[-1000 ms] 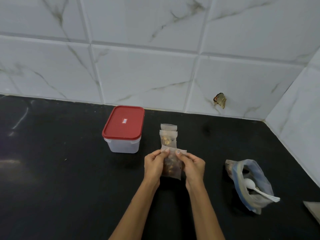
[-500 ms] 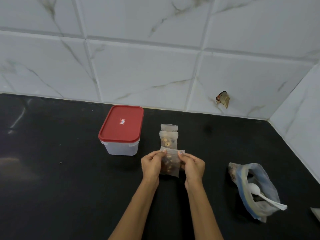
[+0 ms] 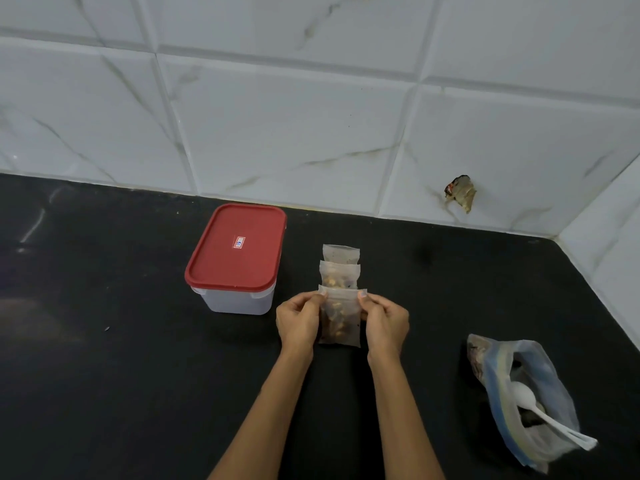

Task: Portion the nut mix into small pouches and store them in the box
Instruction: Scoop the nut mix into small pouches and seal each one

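Both hands hold one small clear pouch [image 3: 339,318] of nut mix over the black counter [image 3: 104,375]. The left hand [image 3: 299,322] pinches the pouch's top left corner, its fingers curled and its fingertips [image 3: 320,296] pressed onto the seal strip. The right hand [image 3: 384,323] does the same at the top right corner, thumb and fingertips [image 3: 363,295] clamped on the plastic. The pouch hangs between the two sets of fingers, its top edge stretched flat from one pinch to the other, with brown nuts filling its lower part below the fingertips.

Just beyond the fingertips, two more small pouches lie on the counter in a row running away from the hands. The nearer one [image 3: 340,276] has nuts showing through it, and its near edge sits right behind the held pouch's top. The farther one [image 3: 341,253] is partly covered by it; what it contains is hard to tell.

To the left of the left fingers and a little farther back stands a clear plastic box [image 3: 239,299] with a red lid [image 3: 237,247] on it, closed.

Well to the right of the right fingers and nearer the person, a large zip bag [image 3: 550,427] lies open on the counter, with a white plastic spoon [image 3: 530,400] resting in its mouth and nut mix [image 3: 477,358] visible inside.

Behind everything rises a white marbled tile wall [image 3: 311,116].
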`<action>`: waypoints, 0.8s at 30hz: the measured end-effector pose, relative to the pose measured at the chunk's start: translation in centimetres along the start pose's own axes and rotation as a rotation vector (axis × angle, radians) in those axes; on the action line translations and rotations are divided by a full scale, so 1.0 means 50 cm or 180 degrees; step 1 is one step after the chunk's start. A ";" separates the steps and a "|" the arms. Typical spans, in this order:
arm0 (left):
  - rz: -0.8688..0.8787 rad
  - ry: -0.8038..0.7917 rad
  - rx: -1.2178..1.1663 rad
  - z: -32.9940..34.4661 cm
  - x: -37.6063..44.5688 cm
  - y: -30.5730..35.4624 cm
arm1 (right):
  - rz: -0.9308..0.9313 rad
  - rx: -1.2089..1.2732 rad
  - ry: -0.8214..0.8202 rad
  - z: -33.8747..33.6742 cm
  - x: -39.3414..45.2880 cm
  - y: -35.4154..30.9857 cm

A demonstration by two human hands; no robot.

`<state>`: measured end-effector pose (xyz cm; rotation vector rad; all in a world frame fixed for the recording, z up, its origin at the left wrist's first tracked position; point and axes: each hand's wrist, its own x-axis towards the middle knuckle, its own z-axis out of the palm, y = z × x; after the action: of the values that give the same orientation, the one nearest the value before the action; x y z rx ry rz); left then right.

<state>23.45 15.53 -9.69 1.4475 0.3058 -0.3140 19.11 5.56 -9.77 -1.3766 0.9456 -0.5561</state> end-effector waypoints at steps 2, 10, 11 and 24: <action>0.0119 0.0022 0.0139 0.001 0.007 -0.001 | -0.0059 -0.0124 0.0025 0.005 0.006 0.003; 0.0511 0.0003 0.0644 -0.006 0.030 -0.009 | -0.0396 -0.0452 -0.0002 0.006 0.024 0.017; 0.0517 0.0003 0.0665 -0.006 0.033 -0.009 | -0.0379 -0.0446 -0.0017 0.007 0.026 0.020; 0.0828 -0.0012 0.1039 -0.002 0.042 -0.014 | -0.0516 -0.0638 -0.0065 0.009 0.033 0.027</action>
<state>25.10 15.48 -11.16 1.7860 0.0609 -0.1588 20.14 4.67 -11.49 -1.6465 0.8967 -0.5795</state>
